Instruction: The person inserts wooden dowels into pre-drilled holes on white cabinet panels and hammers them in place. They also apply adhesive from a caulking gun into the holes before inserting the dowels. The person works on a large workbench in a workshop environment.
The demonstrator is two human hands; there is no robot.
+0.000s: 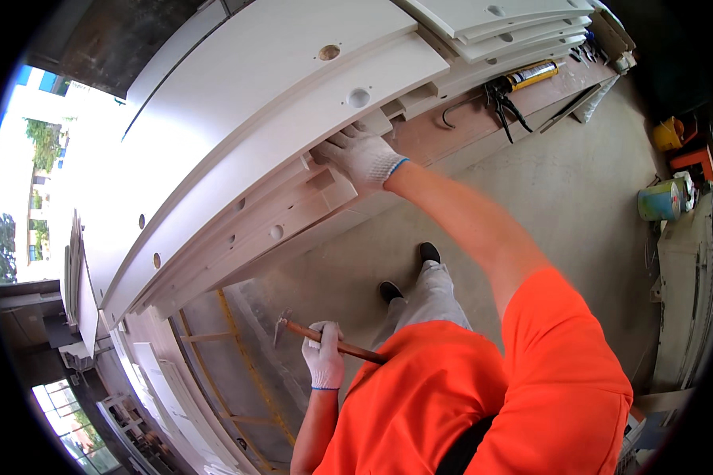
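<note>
My left hand (323, 358), in a white knitted glove, is closed round the wooden handle of a hammer (360, 351). The hammer's metal head points left, and the handle's end reaches my orange shirt. My right hand (358, 155), gloved alike, stretches forward to the edge of a stack of white panels (293, 111). Its fingers are extended and somewhat apart, and the tips lie at the gap under the upper panel, partly hidden. Round holes dot the panels. Beside the right hand, white strips (337, 186) lie on the bench below.
A caulking gun (523, 77) with a yellow tube lies on the bench (459, 131) to the right, near hand tools (590, 51). More white panels (491, 24) are stacked behind. A paint bucket (661, 199) and a yellow container (668, 134) stand far right. Yellow framing (249, 368) is at lower left.
</note>
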